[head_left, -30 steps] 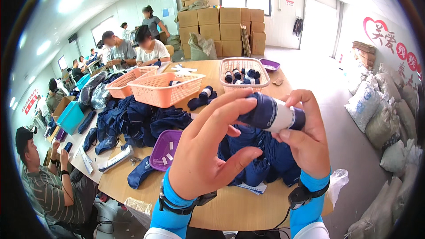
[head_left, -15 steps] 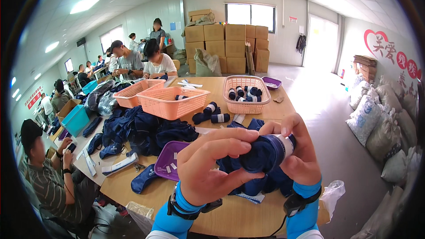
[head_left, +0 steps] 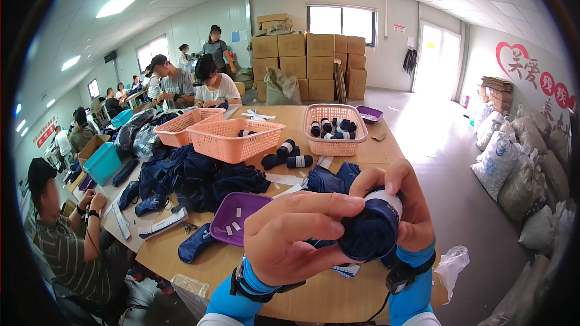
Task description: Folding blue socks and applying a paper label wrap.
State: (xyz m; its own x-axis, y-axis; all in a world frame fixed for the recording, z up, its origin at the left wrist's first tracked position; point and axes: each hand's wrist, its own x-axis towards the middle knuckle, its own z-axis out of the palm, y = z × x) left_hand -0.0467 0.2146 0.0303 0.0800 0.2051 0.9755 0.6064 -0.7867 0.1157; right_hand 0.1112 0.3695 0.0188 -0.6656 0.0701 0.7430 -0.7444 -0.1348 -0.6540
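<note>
Left hand (head_left: 293, 236): grasping navy roll (head_left: 368, 233) | right hand (head_left: 418, 206): grasping its white band (head_left: 386, 201) | purple tray (head_left: 224, 214): roll's 9 o'clock | pink basket (head_left: 335, 147): roll's 11 o'clock

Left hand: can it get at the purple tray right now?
Probably yes: the purple tray is open-topped, just left of the left hand, with no object seen between. But that hand is on the navy roll, so it would likely need to let go.

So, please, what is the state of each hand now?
Left hand: holding the rolled navy fabric.
Right hand: holding it too, at its white band.
</note>
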